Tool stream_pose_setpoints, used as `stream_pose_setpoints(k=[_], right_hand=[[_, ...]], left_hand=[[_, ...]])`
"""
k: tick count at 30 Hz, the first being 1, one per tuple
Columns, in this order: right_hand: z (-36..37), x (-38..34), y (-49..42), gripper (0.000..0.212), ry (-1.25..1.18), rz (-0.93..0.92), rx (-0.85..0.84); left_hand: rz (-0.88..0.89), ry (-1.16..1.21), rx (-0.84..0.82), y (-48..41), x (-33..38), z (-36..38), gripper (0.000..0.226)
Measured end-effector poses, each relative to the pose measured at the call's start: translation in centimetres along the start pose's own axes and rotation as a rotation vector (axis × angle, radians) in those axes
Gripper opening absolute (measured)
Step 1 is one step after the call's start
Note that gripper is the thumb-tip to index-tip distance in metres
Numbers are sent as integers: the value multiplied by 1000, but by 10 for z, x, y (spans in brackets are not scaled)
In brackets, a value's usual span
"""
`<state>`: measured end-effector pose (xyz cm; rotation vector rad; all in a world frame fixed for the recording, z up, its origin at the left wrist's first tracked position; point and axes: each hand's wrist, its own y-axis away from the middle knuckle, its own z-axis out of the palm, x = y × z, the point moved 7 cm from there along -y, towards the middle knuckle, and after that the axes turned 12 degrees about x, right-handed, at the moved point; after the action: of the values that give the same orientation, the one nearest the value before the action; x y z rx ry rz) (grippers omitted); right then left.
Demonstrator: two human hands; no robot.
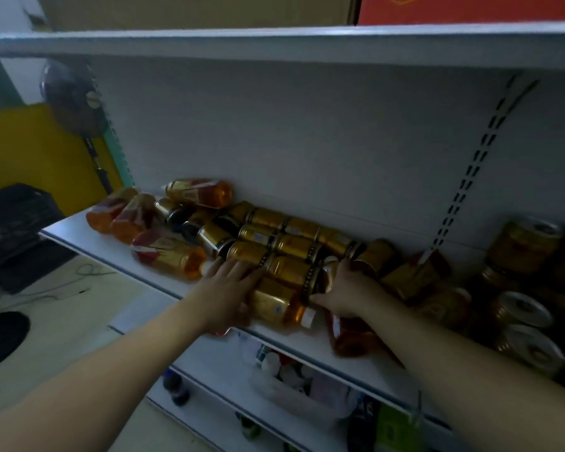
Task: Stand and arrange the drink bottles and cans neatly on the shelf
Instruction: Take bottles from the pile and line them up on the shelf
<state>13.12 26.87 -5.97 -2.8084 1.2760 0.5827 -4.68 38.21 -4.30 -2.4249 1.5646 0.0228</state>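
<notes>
Your left hand (224, 288) lies flat on the bottle (274, 301) at the shelf (307, 350) edge. Right hand (346, 288) grips a can (329, 267). Likely slippery, so take it mid-body.

Shelf: the shelf (88, 239) sat under an upper shelf (274, 47) and above a lower shelf (229, 363).
Left end: bottles (121, 213) lay on their sides.
Middle: cans (294, 228) lay in rows along the back wall.
Front edge: a bottle (281, 305) lay before the front can (291, 272), between the left hand (229, 285) and the right hand (349, 291), which gripped that can's end.
Right end: more cans (522, 308) were piled together.
Beyond the left end: a fan (72, 96) stood behind a crate (13, 216).
</notes>
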Motion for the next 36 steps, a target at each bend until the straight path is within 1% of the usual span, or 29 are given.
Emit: stream_pose_setpoints(k=[2, 4, 8, 9, 11, 13, 15, 16, 18, 20, 23, 27, 30, 36], right_hand=[[-1, -2, 0, 107, -9, 18, 11], [-5, -1, 0, 107, -17, 40, 48], [-25, -2, 11, 91, -92, 94, 210], [-30, -2, 16, 91, -131, 123, 236], [-39, -2, 26, 88, -232, 184, 300], [-48, -3, 37, 75, -348, 208, 406], [-57, -4, 52, 63, -481, 220, 520], [-62, -5, 61, 63, -531, 221, 562], [-67, -6, 80, 77, -604, 237, 599], [-70, -2, 98, 88, -665, 259, 654], [-76, 11, 127, 87, -721, 310, 749], [-97, 37, 177, 86, -746, 335, 870], [-116, 74, 220, 95, -746, 397, 976], [-159, 165, 317, 86, -681, 450, 1154]], left_hand=[[49, 14, 35, -5, -4, 0, 92], [61, 76, -7, -10, -9, 6, 90], [103, 242, -10, -14, -19, 11, 85], [94, 296, -8, -14, -23, 10, 84], [24, 452, 3, -14, -34, 7, 84], [-94, 700, -4, -13, -46, 8, 85], [-205, 937, -14, -10, -53, 9, 77], [-244, 1016, -15, -9, -52, 8, 69], [-273, 1127, -5, -11, -45, 1, 59], [-280, 1220, 0, -12, -31, -11, 53], [-276, 1414, -32, -15, -1, -28, 56], [-189, 1562, -76, -14, 55, -59, 45], [-114, 1635, -99, -11, 107, -84, 49], [92, 1701, -124, 4, 235, -134, 57]])
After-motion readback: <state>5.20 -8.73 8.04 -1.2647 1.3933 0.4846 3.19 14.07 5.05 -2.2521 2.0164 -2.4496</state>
